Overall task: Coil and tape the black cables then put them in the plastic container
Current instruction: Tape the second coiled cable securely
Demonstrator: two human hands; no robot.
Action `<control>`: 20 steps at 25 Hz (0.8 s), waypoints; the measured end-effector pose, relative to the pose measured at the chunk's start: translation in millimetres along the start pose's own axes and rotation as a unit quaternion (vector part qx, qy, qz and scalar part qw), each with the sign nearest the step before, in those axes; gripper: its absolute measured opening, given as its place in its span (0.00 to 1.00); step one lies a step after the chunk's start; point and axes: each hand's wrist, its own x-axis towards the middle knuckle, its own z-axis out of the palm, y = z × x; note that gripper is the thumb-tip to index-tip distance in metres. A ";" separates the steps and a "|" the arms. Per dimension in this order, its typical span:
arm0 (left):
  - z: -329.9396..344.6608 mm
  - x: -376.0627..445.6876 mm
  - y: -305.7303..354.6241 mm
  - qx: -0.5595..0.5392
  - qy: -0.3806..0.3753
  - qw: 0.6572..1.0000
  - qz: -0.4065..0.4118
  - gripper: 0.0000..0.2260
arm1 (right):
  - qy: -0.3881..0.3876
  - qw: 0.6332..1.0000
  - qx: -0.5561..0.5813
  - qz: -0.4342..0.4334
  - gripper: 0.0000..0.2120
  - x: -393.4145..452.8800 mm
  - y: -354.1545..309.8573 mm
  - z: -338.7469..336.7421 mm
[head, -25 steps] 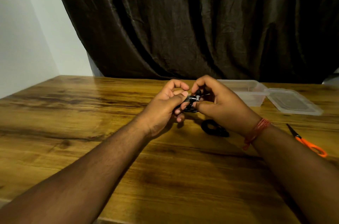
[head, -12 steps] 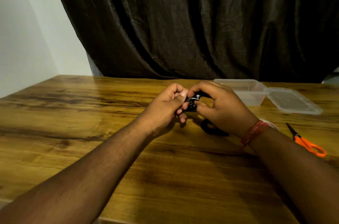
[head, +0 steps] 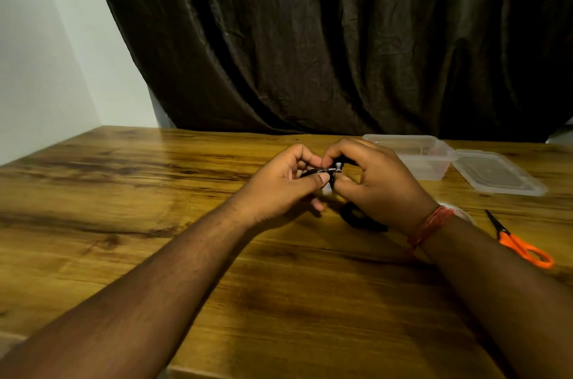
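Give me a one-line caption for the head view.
Both hands hold a black cable above the table.

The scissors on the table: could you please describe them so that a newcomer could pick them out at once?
Start at the wooden table and look to its right side, just beyond the right hand and wrist. The scissors lie flat there, nearer the viewer than the clear lid. Their bright orange handles set them apart from everything nearby.
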 end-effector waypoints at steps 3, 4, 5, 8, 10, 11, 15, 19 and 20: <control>-2.5 0.4 -2.5 0.030 0.007 0.999 0.007 0.07 | 0.001 1.000 -0.007 0.012 0.10 0.3 0.9 -1.0; -3.2 0.2 -3.9 0.053 0.015 0.998 0.013 0.07 | 0.002 1.000 -0.011 0.018 0.10 0.4 1.1 -1.5; -3.8 -0.1 -4.8 0.082 0.025 0.996 0.019 0.07 | 0.003 1.000 -0.014 0.024 0.10 0.5 1.1 -1.8; -3.5 0.1 -5.0 0.161 0.049 0.985 0.048 0.08 | 0.007 0.999 -0.013 0.033 0.09 0.9 0.7 -2.5; -3.8 1.2 -3.1 0.232 0.059 0.966 0.099 0.06 | 0.008 0.999 -0.011 0.036 0.10 1.8 0.8 -2.6; -4.6 1.8 -1.7 0.278 0.064 0.950 0.129 0.06 | 0.007 0.999 -0.010 0.040 0.11 2.2 1.0 -2.8; -4.1 2.3 3.0 0.395 0.060 0.900 0.172 0.05 | -0.010 0.999 -0.009 0.052 0.11 2.5 2.1 -2.6; -0.2 2.5 3.4 0.441 0.071 0.878 0.171 0.07 | -0.018 0.998 -0.001 0.062 0.11 1.7 0.0 -1.3; 0.5 2.6 3.7 0.440 0.075 0.877 0.178 0.06 | -0.016 0.998 0.004 0.065 0.12 2.0 -0.3 -1.0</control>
